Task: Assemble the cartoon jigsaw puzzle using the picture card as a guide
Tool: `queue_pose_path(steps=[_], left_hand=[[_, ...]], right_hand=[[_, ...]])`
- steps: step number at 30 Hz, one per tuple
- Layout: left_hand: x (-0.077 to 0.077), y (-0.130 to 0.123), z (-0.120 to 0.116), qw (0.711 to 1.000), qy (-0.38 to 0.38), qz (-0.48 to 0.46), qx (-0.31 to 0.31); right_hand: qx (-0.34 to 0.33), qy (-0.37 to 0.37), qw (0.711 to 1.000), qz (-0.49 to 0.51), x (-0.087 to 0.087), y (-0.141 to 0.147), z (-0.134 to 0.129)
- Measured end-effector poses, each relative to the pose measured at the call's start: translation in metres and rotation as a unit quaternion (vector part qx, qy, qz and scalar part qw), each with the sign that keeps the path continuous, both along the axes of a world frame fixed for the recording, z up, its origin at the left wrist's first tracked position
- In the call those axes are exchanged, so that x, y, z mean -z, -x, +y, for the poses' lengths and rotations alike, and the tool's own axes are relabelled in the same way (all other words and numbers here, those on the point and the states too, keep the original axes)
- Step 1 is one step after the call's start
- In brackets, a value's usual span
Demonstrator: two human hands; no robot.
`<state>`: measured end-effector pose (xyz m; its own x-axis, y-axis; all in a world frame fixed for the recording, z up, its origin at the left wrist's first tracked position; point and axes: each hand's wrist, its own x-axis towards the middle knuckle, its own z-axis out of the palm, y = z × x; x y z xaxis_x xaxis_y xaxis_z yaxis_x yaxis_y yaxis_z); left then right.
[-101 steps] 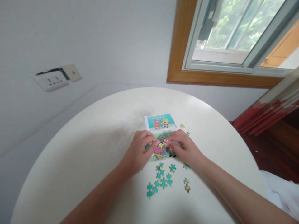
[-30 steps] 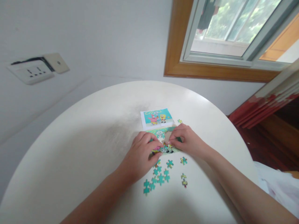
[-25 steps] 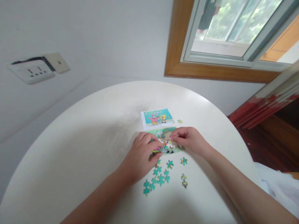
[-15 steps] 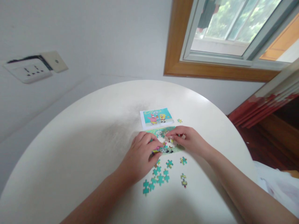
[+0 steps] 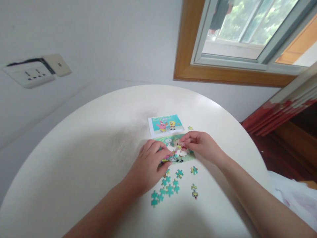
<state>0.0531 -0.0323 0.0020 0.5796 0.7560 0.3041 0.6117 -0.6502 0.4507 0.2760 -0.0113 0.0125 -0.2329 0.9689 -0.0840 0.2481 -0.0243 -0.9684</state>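
Observation:
A partly assembled cartoon puzzle [image 5: 187, 159] lies on the white table, with a gap showing around its middle. Over its left part rests my left hand [image 5: 152, 162], palm down with the fingers spread and bent, touching it. My right hand [image 5: 201, 145] is above the right part, thumb and fingers pinched on a small puzzle piece [image 5: 179, 147] with yellow on it. Just beyond the puzzle is a reference picture [image 5: 167, 124] of the same cartoon figures. Several loose teal pieces [image 5: 169, 190] lie on the near side.
The round white table [image 5: 99, 112] meets a wall with a socket [image 5: 32, 74] at the left. A single piece [image 5: 190, 128] lies right of the picture. More loose pieces [image 5: 194, 191] are at the near right. A wood-framed window [image 5: 235, 75] is at the back right.
My right hand has shifted slightly up and to the right, and its pinched fingers have drawn back a little over the puzzle. My left hand has stayed in place.

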Motion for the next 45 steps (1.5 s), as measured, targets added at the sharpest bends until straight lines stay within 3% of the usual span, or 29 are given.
queue_pose_path(steps=[7,15,24,30,37,45], left_hand=[[0.0,0.0,0.001,1.0,0.004,0.001,0.001],[-0.001,0.0,0.001,1.0,0.001,0.002,0.004],[-0.002,0.0,0.0,1.0,-0.006,0.0,0.006],[-0.001,0.0,0.0,1.0,-0.008,0.001,0.003],[-0.002,0.0,0.002,0.999,-0.008,-0.034,-0.005],[-0.002,0.002,0.005,0.999,-0.025,-0.031,-0.02]], right_hand=[[-0.013,-0.014,0.998,-0.061,-0.005,-0.003,-0.002],[-0.039,-0.184,0.96,-0.207,-0.01,-0.002,-0.002],[-0.038,-0.217,0.94,-0.259,0.003,0.002,0.0],[-0.017,-0.189,0.951,-0.244,0.003,0.001,0.001],[0.037,-0.125,0.981,-0.146,-0.004,-0.002,0.003],[0.054,-0.092,0.987,-0.117,-0.006,-0.002,0.002]])
